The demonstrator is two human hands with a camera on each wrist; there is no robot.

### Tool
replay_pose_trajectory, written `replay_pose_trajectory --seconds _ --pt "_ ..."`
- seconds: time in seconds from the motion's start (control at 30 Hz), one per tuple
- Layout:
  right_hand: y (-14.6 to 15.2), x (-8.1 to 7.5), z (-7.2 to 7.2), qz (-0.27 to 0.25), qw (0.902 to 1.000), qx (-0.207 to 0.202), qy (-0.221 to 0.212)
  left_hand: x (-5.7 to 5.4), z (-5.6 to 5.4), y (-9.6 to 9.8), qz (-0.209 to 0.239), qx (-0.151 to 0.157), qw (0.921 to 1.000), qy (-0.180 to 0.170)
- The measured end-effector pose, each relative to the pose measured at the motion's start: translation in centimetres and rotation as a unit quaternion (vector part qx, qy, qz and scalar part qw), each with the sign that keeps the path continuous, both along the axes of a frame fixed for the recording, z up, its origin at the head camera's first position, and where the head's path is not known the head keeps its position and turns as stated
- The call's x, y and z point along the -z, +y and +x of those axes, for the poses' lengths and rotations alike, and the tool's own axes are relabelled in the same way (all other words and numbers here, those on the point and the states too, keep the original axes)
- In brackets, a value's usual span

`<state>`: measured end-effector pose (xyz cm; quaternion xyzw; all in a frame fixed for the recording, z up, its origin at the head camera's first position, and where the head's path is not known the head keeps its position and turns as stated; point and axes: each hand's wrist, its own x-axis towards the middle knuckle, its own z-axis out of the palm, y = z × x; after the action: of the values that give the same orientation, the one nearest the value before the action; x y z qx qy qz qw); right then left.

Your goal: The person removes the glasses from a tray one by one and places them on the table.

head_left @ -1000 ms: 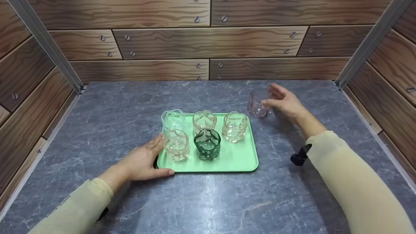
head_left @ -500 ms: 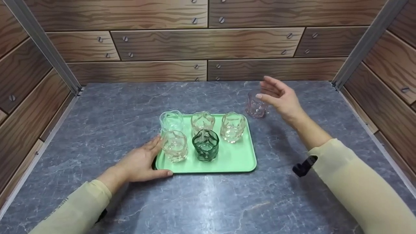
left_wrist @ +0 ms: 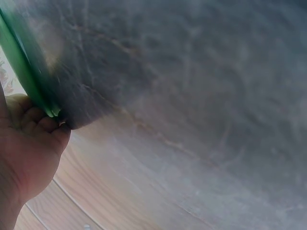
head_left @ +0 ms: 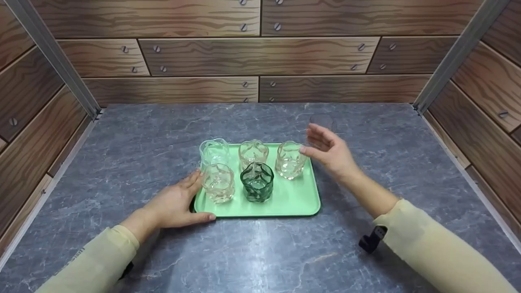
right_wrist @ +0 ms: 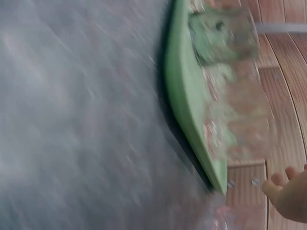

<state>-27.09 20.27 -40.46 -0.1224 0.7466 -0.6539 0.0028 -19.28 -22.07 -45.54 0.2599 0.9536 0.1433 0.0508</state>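
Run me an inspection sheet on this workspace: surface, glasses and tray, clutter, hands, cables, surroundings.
Surface: grey marbled table, with glare near the front.
Job's things: green tray carrying five upright glasses, one dark green glass and four paler glasses; a sixth glass beyond the tray's far right corner, partly hidden.
Clutter: nothing seen.
Hands: left hand holds the tray's near left corner; right hand is beside the back right glass, contact unclear.
Cables: nothing seen.
Surroundings: wood-patterned panels, metal corner posts.
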Motion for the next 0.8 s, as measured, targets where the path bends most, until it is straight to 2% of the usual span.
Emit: replay_pose_trajectory --seconds 0.13,0.33,0.53,0.8 --pt "-1.4 1.0 1.0 -0.013 0.9999 0.011 0.001 0.0 0.0 -0.1 0.0 -0.001 1.0 0.0" --pt "-2.9 2.2 1.9 0.0 0.9994 0.031 -0.012 0.0 0.0 -0.1 0.001 -0.002 1.0 -0.001" --pt "-3.5 2.9 1.6 0.013 0.9988 0.043 -0.021 -0.1 0.0 0.0 0.001 -0.003 1.0 -0.002" --pt "-3.3 3.4 1.0 0.032 0.9971 0.043 -0.053 -0.1 0.1 0.0 0.002 -0.002 1.0 -0.003"
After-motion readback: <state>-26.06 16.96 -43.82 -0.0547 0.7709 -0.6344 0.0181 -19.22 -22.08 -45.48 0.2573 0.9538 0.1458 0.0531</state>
